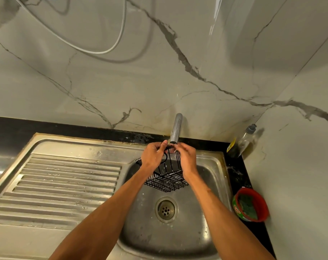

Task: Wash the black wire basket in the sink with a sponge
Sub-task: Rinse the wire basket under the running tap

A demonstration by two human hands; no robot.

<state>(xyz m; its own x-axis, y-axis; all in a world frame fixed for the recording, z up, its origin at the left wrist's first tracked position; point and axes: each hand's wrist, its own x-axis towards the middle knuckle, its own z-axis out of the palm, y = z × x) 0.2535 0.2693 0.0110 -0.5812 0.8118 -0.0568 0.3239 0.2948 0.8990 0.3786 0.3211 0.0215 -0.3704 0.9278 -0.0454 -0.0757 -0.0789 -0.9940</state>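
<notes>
A black wire basket (167,180) hangs tilted above the steel sink bowl (210,181), just under the tap spout (175,128). My left hand (152,155) grips its upper rim from the left. From the right, my right hand (186,157) pinches the same top edge. Both hands meet right below the spout's mouth. A green sponge (248,205) lies in a red tub (260,199) on the black counter to the right of the sink; neither hand touches it. I cannot tell whether water is running.
A ribbed steel drainboard (62,182) fills the left. The drain (166,209) sits mid-bowl. A clear soap bottle (246,139) stands in the back right corner. Marble walls close in behind and on the right. A white cable (110,47) hangs on the back wall.
</notes>
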